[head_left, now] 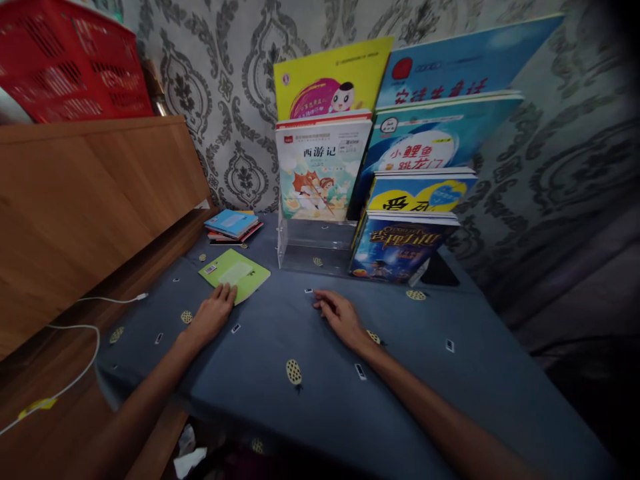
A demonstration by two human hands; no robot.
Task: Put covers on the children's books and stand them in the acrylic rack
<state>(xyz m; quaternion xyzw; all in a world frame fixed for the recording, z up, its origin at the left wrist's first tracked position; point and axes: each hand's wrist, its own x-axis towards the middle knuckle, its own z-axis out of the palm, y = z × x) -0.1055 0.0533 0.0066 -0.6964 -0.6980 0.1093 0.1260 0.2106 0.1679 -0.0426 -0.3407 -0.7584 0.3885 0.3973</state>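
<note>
My left hand point(217, 310) rests on the near edge of a thin green book point(243, 270), with its fingers laid on the cover and its thumb hidden. The book lies flat on the cloth-covered table, a pale label patch and barcode facing up. My right hand point(343, 319) is on the cloth in front of a clear acrylic book stand point(320, 257), its fingers loosely bent, apart and holding nothing. Behind the green book sits a small stack of books point(233, 223), a blue one on top.
In the stand are a white-covered book point(323, 173), a yellow book point(365, 63) and, at right, stepped rows with a dark blue book point(395, 250) in front. A wooden cabinet point(90, 220) with a red basket point(75, 67) borders the left. A white cable point(95, 333) hangs there.
</note>
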